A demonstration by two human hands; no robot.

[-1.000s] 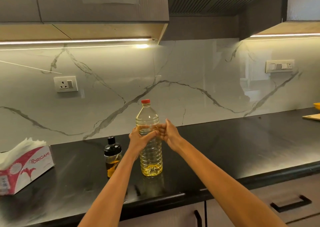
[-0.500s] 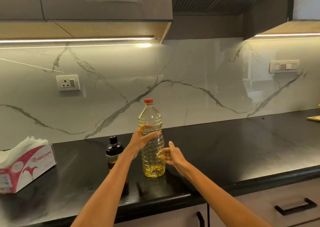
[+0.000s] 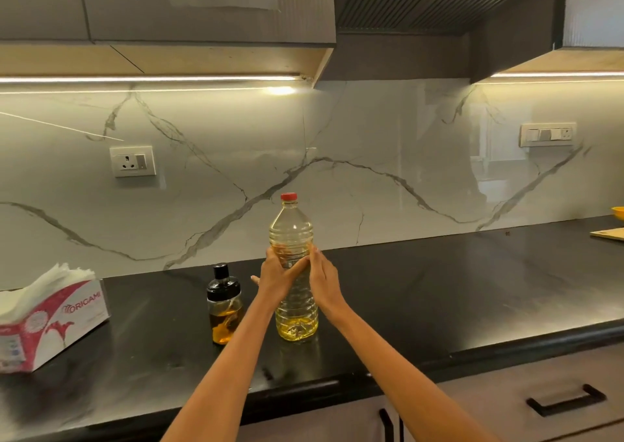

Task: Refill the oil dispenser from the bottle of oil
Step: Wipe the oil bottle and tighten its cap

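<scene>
Bottle of oil [image 3: 294, 272] upright on black counter [image 3: 439, 289], red cap [image 3: 289, 197] on, oil only in bottom part, rest clear and empty. Both hands on mid-body: left hand [image 3: 275, 277] wrapped round left side, thumb across front; right hand [image 3: 322, 277] flat against right side, fingers fairly straight, pressing rather than curling. Can't see far side of either hand, so finger wrap behind bottle unknown.

Oil dispenser [image 3: 224, 303] just left of bottle, beside left forearm, not touching bottle as far as visible. Black lid on, amber oil in lower half. Tissue box [image 3: 50, 320] well apart at far left. Cutting board edge [image 3: 609, 233] far right.

Handling, judged:
- Thin ribbed plastic, mostly empty, so light and top-heavy-free; tips easily if knocked.
- Walls likely soft: hard squeeze at mid-body dents it and, once uncapped, may push oil out in a gulp. Grip firm, not tight.
- Ribs give decent purchase; any oil film on outside makes it slick.
- Best hold for uncapping: one hand round shoulder or upper ribs, other on cap.
- For pouring: hold lower ribs near liquid, tilt slowly; low fill means steep tilt before flow.
- Dispenser looks glass-bodied, small mouth: steady it, lid off first.

Neither cap nor lid removed yet; task at start.
</scene>
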